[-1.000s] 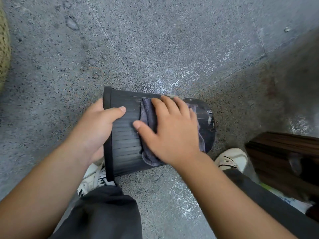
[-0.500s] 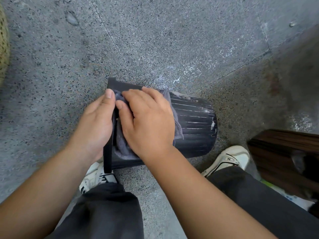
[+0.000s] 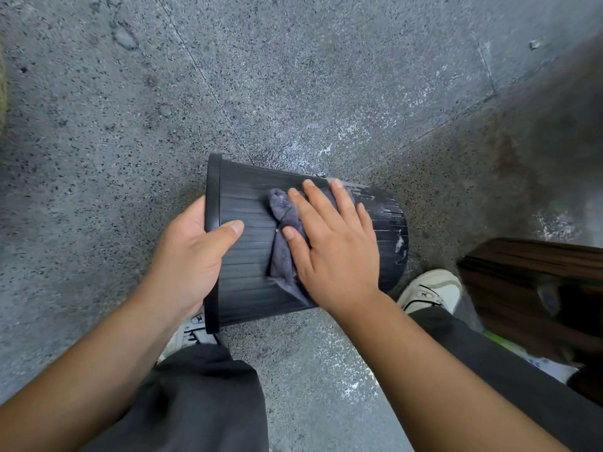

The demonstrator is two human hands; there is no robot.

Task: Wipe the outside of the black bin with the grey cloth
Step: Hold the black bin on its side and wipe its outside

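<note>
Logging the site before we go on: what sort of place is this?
Probably a utility or entry area, indoors or out unclear: bare speckled stone floor, dark wooden furniture at the right, the black bin lying on its side.

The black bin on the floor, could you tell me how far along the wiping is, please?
Partly done. The ribbed wall near the rim of the black bin looks clean. In hand: the right hand presses the grey cloth flat on the middle, while the left hand grips the rim. Left: white smears near the base; the underside is hidden.
</note>
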